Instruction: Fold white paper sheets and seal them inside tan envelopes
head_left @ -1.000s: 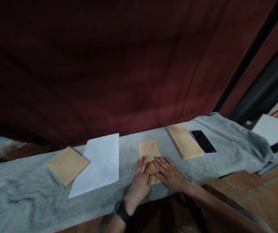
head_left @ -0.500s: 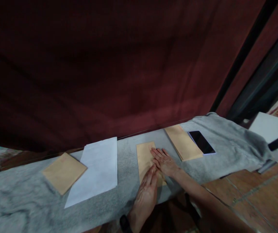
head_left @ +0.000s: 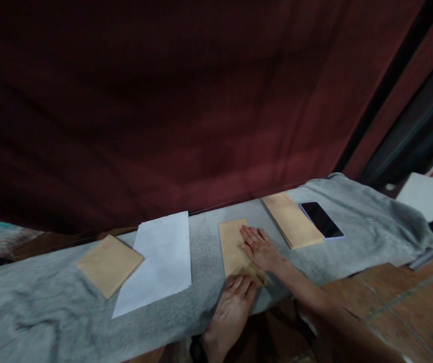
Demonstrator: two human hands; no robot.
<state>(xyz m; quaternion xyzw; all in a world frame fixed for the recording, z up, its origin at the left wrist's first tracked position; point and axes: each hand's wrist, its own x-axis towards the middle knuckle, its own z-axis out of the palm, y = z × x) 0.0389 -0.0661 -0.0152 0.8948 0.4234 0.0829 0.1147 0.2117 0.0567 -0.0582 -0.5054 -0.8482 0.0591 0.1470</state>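
Fingers [head_left: 251,236] of the right hand [head_left: 260,248] lie spread and flat on a tan envelope [head_left: 233,247], the hand open and pressing from its right side. The left hand [head_left: 235,302] lies over the near end of the same envelope, knuckles up and fingers bent (its thumb is hidden, so I cannot tell whether it pinches the paper), and a dark band [head_left: 197,348] circles its wrist. The two hands are apart, and the paper between them looks creased near the lower right corner. The envelope is on the counter [head_left: 204,247], which is covered by a grey cloth [head_left: 31,302]. To the right lies a stack of tan envelopes [head_left: 294,222], with a phone [head_left: 322,220], screen up, just beside it. To the left are white sheets [head_left: 159,262], one corner overlapped by a tan, squarish packet [head_left: 110,264]. Behind hangs a dark red curtain [head_left: 201,141]; tiled floor [head_left: 409,297] shows at lower right.
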